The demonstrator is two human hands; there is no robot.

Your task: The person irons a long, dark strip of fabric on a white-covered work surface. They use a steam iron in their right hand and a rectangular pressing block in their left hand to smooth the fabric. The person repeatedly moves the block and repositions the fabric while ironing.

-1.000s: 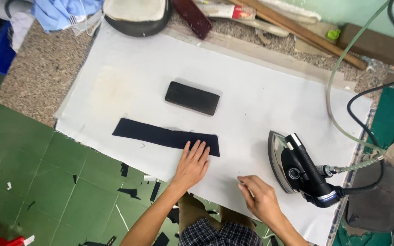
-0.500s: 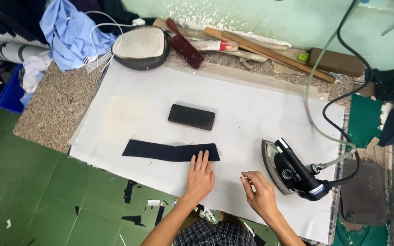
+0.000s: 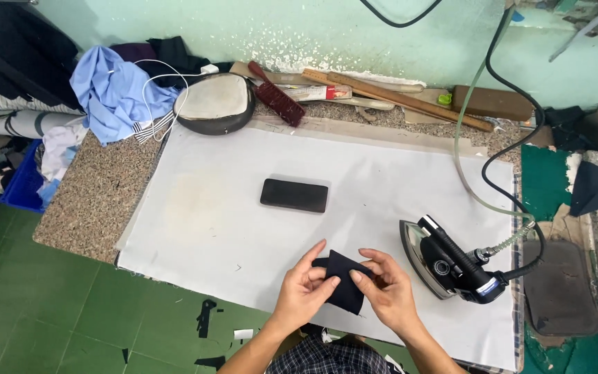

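Both forearms are seen bare, no sleeves or jewellery, and a dark checked garment [image 3: 330, 355] is worn.

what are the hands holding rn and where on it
Both hands hold a folded dark fabric piece: the left hand pinches its left edge, the right hand its right side, just above the white cloth.

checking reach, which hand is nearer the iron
Right. The right hand is just left of the iron; the left hand is farther left, both holding the dark cloth.

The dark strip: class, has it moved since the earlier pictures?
Yes. The dark strip left its place below the black block and is now bunched in both hands, nearer the iron.
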